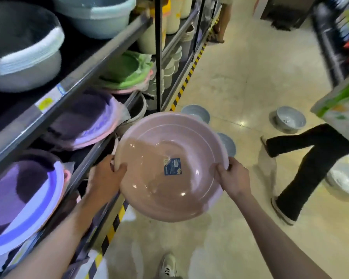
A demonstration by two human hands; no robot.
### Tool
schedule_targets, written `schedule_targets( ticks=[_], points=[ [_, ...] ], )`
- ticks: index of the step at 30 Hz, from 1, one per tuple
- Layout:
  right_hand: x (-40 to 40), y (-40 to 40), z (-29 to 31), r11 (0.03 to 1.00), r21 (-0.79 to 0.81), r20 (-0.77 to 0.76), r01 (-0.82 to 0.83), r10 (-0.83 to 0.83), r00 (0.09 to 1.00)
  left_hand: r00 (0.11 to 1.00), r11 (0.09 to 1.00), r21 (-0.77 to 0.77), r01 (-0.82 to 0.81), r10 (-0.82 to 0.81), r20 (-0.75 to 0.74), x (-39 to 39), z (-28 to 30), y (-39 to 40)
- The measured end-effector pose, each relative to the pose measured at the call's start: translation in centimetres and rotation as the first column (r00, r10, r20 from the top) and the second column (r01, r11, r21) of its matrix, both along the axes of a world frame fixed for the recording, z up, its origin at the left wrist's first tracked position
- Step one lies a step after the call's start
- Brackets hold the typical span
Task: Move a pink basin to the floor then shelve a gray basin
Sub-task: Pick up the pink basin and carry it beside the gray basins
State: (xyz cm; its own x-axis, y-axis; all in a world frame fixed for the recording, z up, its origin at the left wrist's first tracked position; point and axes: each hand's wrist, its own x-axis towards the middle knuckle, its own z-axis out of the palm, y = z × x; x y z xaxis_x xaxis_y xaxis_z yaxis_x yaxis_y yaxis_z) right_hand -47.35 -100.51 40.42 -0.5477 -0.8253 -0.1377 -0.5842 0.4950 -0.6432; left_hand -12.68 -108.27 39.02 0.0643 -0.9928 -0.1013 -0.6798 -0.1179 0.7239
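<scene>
Three gray basins (pixel 290 120) dot the floor (pixel 240 77) (shelves alongside) while left hand (pixel 107 174) and right hand (pixel 233 178) clamp one pink basin (pixel 149 178) by its rim.

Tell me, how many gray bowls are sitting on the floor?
3 for sure: one gray basin just beyond the pink basin, one peeking from behind its right rim, one farther right. A pale one at the right edge is unclear.

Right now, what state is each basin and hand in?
pink basin: held in the air at its rim by both hands, open side up, empty.
left hand: shut on the rim.
right hand: shut on the opposite rim.
gray basins: on the floor, upright.
purple basins: tilted on the shelf.
</scene>
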Motion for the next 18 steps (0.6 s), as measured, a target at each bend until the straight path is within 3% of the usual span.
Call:
schedule_targets(
  ticks=[5, 10, 18],
  points=[
    [-3.1, -5.6, -0.1, 1.000, -0.018, -0.025, 0.022, -0.023, 0.999, 1.000, 1.000, -0.002, 0.007, -0.007, 0.017, -3.4, 0.9, -5.8],
    [-5.5, -11.5, -1.9, 0.998, 0.013, -0.056, 0.057, -0.056, 0.997, 0.994, 0.994, 0.049, 0.095, -0.092, -0.055, -6.0, 0.3, -12.4],
    [-8.9, -20.7, -5.3, 0.994, 0.079, -0.095, 0.078, -0.070, 0.993, 0.978, 0.982, 0.065, 0.177, -0.169, -0.121, -9.4, -3.8, -24.2]
  ],
)
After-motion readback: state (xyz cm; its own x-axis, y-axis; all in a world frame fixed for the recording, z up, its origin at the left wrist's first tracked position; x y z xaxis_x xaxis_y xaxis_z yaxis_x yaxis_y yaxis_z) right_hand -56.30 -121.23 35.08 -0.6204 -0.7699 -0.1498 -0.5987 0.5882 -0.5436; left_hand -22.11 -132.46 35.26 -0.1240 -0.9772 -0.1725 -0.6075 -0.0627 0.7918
